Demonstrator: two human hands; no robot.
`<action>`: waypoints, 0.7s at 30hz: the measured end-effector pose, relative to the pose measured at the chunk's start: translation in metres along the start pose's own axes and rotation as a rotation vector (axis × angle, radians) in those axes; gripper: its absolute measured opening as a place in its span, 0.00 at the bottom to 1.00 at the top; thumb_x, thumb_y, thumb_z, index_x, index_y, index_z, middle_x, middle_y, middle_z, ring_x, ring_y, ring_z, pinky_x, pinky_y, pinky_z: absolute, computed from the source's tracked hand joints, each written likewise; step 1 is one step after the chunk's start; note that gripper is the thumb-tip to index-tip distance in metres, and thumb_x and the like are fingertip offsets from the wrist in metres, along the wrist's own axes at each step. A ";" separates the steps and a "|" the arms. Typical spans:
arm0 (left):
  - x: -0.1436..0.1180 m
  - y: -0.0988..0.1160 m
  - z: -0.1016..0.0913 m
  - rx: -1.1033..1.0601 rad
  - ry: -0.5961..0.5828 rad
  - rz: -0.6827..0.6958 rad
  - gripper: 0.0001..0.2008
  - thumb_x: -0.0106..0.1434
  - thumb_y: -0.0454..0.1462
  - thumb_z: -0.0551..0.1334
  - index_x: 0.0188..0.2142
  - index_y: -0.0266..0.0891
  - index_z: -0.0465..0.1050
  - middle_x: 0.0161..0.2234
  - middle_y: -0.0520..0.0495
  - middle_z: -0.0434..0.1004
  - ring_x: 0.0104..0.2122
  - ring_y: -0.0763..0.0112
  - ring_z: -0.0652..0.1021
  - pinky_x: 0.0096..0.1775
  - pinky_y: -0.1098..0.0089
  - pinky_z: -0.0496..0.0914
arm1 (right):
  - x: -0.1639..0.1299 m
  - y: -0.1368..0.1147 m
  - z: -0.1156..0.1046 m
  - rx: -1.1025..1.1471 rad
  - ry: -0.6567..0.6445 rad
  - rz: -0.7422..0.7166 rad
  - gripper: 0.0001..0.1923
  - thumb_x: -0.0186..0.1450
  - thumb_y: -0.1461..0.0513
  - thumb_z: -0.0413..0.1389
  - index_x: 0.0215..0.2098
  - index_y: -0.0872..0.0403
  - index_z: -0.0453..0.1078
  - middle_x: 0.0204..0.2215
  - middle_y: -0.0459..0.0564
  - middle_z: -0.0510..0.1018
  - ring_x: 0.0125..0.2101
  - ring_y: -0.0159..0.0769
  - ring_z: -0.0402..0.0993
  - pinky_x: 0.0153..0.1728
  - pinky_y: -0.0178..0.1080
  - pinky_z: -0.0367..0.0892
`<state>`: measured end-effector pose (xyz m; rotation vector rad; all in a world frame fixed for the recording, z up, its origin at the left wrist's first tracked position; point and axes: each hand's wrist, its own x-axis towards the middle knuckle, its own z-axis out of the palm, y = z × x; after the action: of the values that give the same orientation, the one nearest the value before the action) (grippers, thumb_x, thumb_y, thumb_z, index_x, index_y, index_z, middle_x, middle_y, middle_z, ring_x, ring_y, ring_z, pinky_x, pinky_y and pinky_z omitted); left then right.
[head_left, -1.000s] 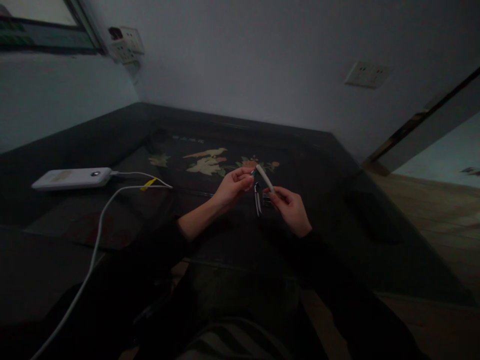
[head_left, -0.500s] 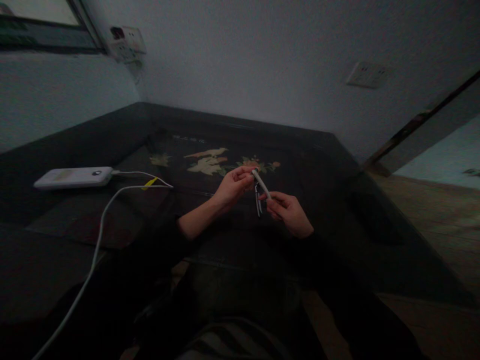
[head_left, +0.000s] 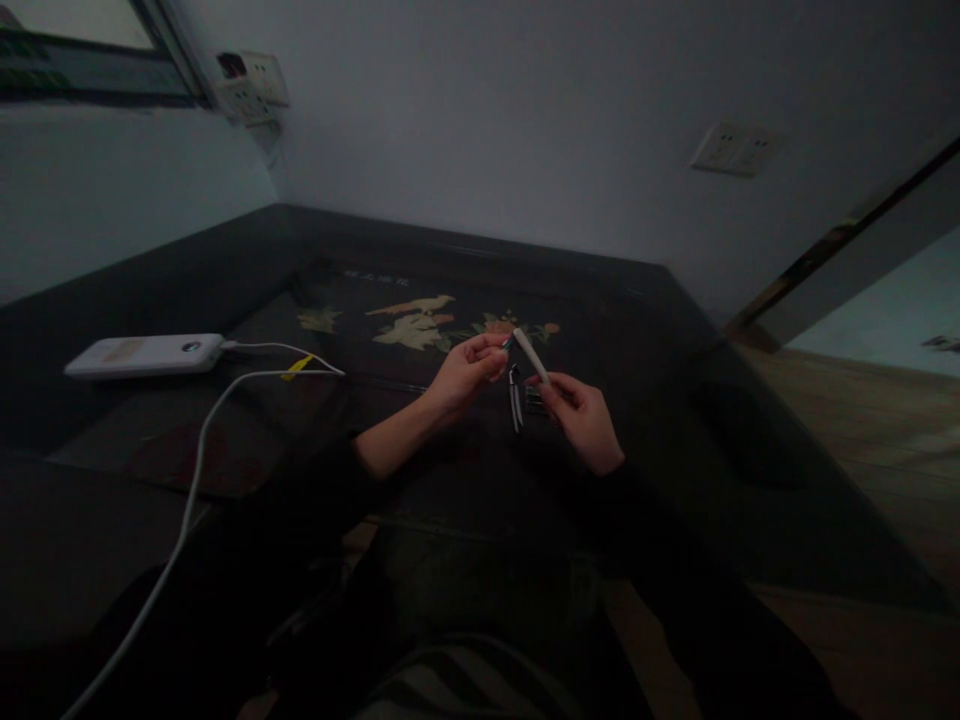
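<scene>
My right hand (head_left: 581, 415) is closed around the lower end of a slim whitish stick (head_left: 532, 354), which slants up and to the left. Facing it, my left hand (head_left: 474, 372) is closed in a pinch on a small teal-tinted piece (head_left: 508, 343), too small and dim to name. The stick's upper end is close beside that piece; I cannot tell if they touch. Just below, between my hands, lies a narrow silvery metal tool (head_left: 515, 402) on the dark table. Small shiny metal pieces (head_left: 534, 400) show by my right fingertips, partly hidden.
A white power bank (head_left: 146, 357) lies on the left of the dark table (head_left: 450, 470), with a white cable (head_left: 201, 440) bearing a yellow tag (head_left: 298, 367). A flower-and-bird picture (head_left: 420, 325) marks the tabletop. Wall sockets (head_left: 739, 150) are behind; a dark flat shape (head_left: 757, 440) is at right.
The whitish stick's upper end has come slightly away from my left fingertips, showing the teal-tinted piece. My right hand has shifted slightly and more of the small metal pieces shows.
</scene>
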<state>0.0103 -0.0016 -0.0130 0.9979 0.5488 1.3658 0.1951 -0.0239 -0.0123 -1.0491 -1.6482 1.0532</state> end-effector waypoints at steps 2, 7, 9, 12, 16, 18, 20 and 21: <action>0.000 0.000 0.000 -0.007 -0.002 0.000 0.24 0.43 0.44 0.75 0.36 0.35 0.73 0.19 0.58 0.68 0.18 0.84 0.64 0.24 0.77 0.57 | -0.001 -0.002 0.001 -0.037 0.022 -0.046 0.20 0.61 0.50 0.58 0.39 0.59 0.77 0.27 0.50 0.75 0.24 0.31 0.65 0.24 0.33 0.59; 0.000 0.003 0.002 -0.021 -0.011 0.007 0.23 0.43 0.43 0.76 0.36 0.35 0.73 0.20 0.58 0.67 0.19 0.84 0.66 0.25 0.78 0.60 | -0.004 -0.003 0.001 -0.033 -0.056 -0.042 0.18 0.61 0.52 0.58 0.40 0.58 0.77 0.25 0.48 0.74 0.23 0.29 0.63 0.23 0.33 0.57; 0.000 0.003 0.003 -0.029 0.005 0.002 0.24 0.42 0.43 0.76 0.36 0.35 0.72 0.21 0.58 0.69 0.21 0.83 0.68 0.26 0.78 0.62 | -0.005 -0.002 0.001 0.014 -0.121 -0.002 0.18 0.62 0.52 0.58 0.40 0.58 0.76 0.21 0.45 0.68 0.20 0.27 0.59 0.20 0.32 0.53; 0.001 0.003 0.003 -0.043 0.027 -0.015 0.24 0.41 0.42 0.76 0.36 0.35 0.72 0.24 0.56 0.72 0.24 0.82 0.71 0.29 0.77 0.64 | -0.005 -0.002 0.001 0.164 -0.227 0.064 0.19 0.61 0.51 0.58 0.40 0.58 0.75 0.18 0.41 0.62 0.17 0.24 0.54 0.18 0.32 0.48; 0.002 0.001 0.001 -0.047 0.037 -0.016 0.24 0.41 0.43 0.76 0.34 0.36 0.72 0.25 0.55 0.73 0.24 0.82 0.71 0.28 0.77 0.63 | -0.004 -0.003 0.001 0.305 -0.276 0.139 0.21 0.59 0.49 0.60 0.40 0.59 0.73 0.16 0.38 0.58 0.15 0.22 0.48 0.17 0.31 0.43; 0.002 0.000 0.000 -0.026 0.026 -0.017 0.24 0.42 0.44 0.76 0.34 0.36 0.72 0.24 0.55 0.72 0.22 0.83 0.68 0.27 0.77 0.62 | -0.003 -0.003 0.001 0.288 -0.234 0.151 0.22 0.59 0.49 0.60 0.39 0.59 0.73 0.15 0.37 0.57 0.15 0.22 0.48 0.17 0.31 0.42; 0.001 -0.001 -0.001 -0.008 0.013 -0.020 0.23 0.42 0.44 0.76 0.35 0.35 0.72 0.22 0.56 0.70 0.20 0.84 0.66 0.26 0.77 0.60 | -0.002 -0.001 0.001 0.238 -0.178 0.138 0.22 0.58 0.49 0.60 0.39 0.59 0.74 0.15 0.38 0.58 0.16 0.23 0.50 0.17 0.32 0.42; 0.001 -0.001 -0.001 -0.004 0.010 -0.020 0.23 0.43 0.44 0.75 0.35 0.35 0.72 0.21 0.57 0.69 0.20 0.84 0.65 0.25 0.77 0.59 | -0.001 0.000 0.001 0.208 -0.151 0.125 0.22 0.59 0.48 0.60 0.39 0.59 0.74 0.15 0.39 0.58 0.16 0.24 0.51 0.17 0.32 0.43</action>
<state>0.0098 -0.0003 -0.0140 0.9806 0.5624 1.3542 0.1946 -0.0248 -0.0129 -0.9632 -1.5666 1.3844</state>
